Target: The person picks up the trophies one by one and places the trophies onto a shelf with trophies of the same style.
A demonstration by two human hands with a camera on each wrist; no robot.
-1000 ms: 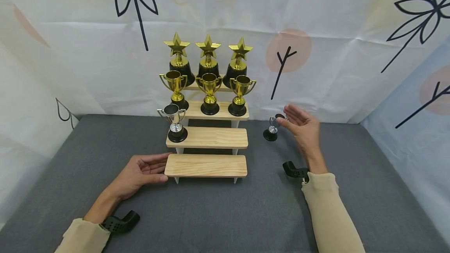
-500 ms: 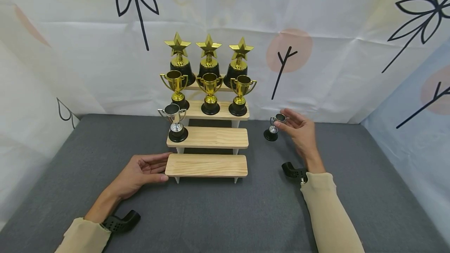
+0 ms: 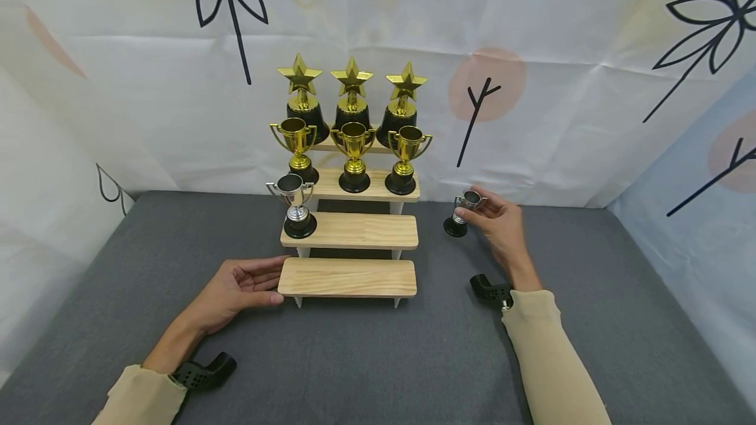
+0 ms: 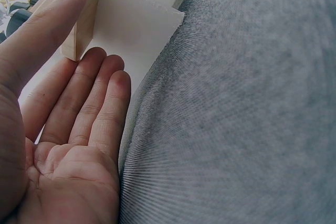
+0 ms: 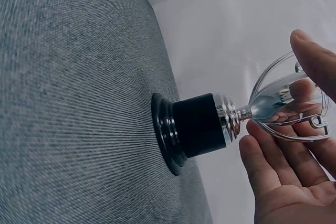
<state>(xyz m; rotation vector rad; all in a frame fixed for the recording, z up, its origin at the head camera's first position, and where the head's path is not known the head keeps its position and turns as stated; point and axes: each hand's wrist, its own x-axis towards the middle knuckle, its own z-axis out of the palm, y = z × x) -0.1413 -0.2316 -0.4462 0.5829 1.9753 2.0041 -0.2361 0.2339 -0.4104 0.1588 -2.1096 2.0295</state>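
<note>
In the head view a small silver trophy cup (image 3: 460, 218) with a black base stands on the grey table. My right hand (image 3: 497, 231) is around its bowl, thumb on one side and fingers on the other. The right wrist view shows the thumb (image 5: 316, 65) overlapping one handle, seemingly off the bowl, with the fingers loosely extended behind the silver trophy cup (image 5: 270, 102). My left hand (image 3: 236, 294) rests beside the wooden tiered stand (image 3: 348, 279), its straight fingers (image 4: 105, 108) against the lowest step's left end and white support (image 4: 136, 24).
Three gold star trophies (image 3: 352, 87) line the stand's top step. Three gold cups (image 3: 354, 143) stand one step below. Another silver cup (image 3: 297, 199) is at the left of the third step. A white patterned cloth (image 3: 561, 149) hangs behind the grey table (image 3: 354, 366).
My right hand has moved left and slightly down, and its thumb and fingers have drawn closer around the silver trophy cup. The trophies and my left hand keep their places.
</note>
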